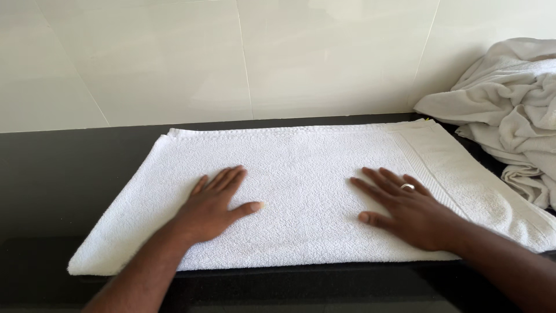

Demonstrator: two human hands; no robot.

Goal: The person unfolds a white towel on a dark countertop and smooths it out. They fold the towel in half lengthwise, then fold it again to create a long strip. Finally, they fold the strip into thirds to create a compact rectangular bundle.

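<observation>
A white towel [307, 168] lies folded flat on a black counter [63, 174], its long side toward me. My left hand [217, 203] rests palm down on the towel left of its middle, fingers spread. My right hand [405, 206], with a ring on one finger, presses flat on the towel right of the middle, near a woven border band. Neither hand holds anything.
A crumpled pile of white towels [509, 110] sits at the right end of the counter, touching the flat towel's far right corner. A pale tiled wall [243, 58] rises directly behind the counter. The counter's front edge runs just below the towel.
</observation>
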